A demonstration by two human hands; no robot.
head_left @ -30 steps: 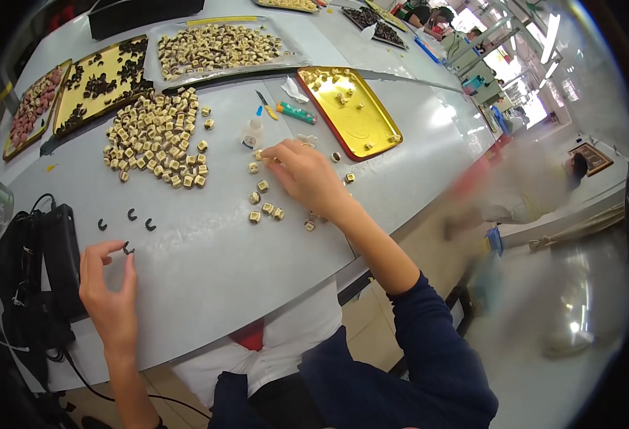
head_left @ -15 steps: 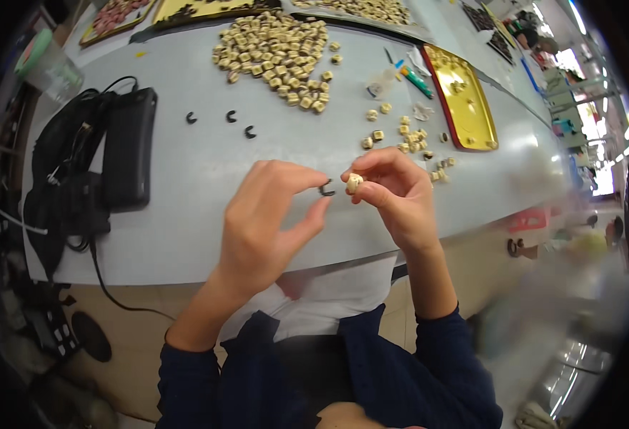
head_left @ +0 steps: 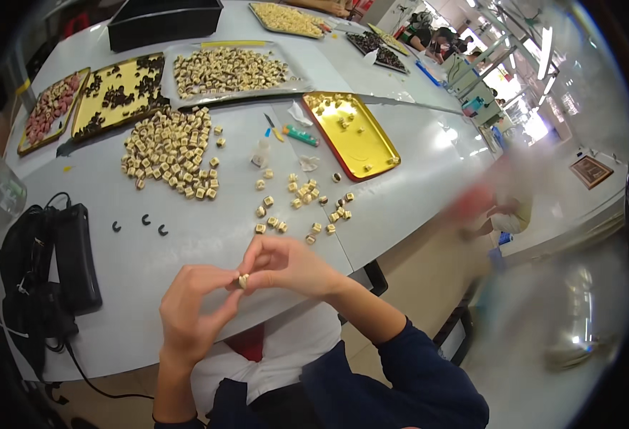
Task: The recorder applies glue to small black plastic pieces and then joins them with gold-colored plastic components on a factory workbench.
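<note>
My right hand (head_left: 289, 268) pinches a small cream cube-like piece (head_left: 244, 282) between thumb and fingertips. On its left, my left hand (head_left: 191, 307) is closed at the fingertips on a small black C-shaped piece, mostly hidden now. The two pieces meet between my hands, above the table's near edge; whether they are joined cannot be seen. Several more black C-shaped pieces (head_left: 146, 219) lie on the table beyond my left hand. Loose cream pieces with dark bands (head_left: 304, 191) are scattered beyond my right hand.
A large heap of cream pieces (head_left: 168, 150) covers the table's middle. Behind it stand trays of cream, black and pink pieces. A yellow tray (head_left: 372, 154) sits at right, near a green tube (head_left: 301, 136). At left lie a black power bank (head_left: 78, 257) and cables.
My hands have come together, bringing the black C-shaped piece to the cream piece. The head view has shifted, showing more of the far table; my hands now appear lower and further left.
</note>
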